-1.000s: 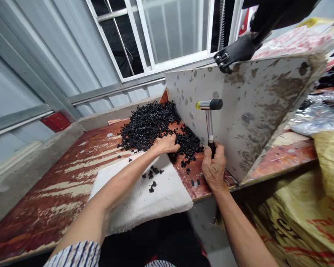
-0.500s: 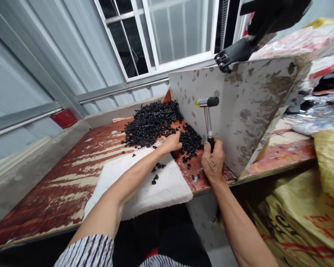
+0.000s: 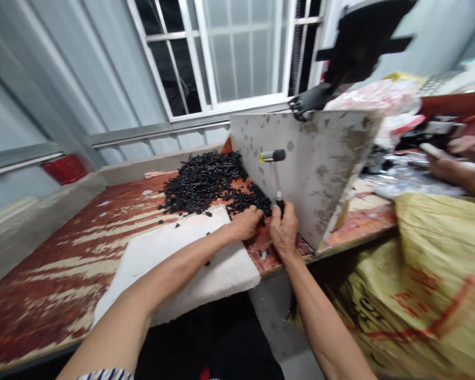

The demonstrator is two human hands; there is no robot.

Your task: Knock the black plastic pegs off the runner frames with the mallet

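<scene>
My right hand (image 3: 284, 232) grips the black handle of a small hammer (image 3: 275, 171), held upright with its yellow-and-black head at the top. My left hand (image 3: 245, 221) rests with curled fingers at the near edge of a heap of small black parts (image 3: 206, 179); what its fingers hold is hidden. Both hands sit close together at the right corner of a white foam pad (image 3: 182, 264) lying on the worn red board (image 3: 63, 253).
A stained white panel (image 3: 320, 158) stands upright just right of the hammer. A yellow woven sack (image 3: 419, 285) fills the lower right. Another person's hands (image 3: 459, 158) work at the far right. A barred window (image 3: 229, 53) is behind.
My left hand pulled back from the heap toward my right hand. The camera swung right, bringing another person's hands into view. The hammer stays upright.
</scene>
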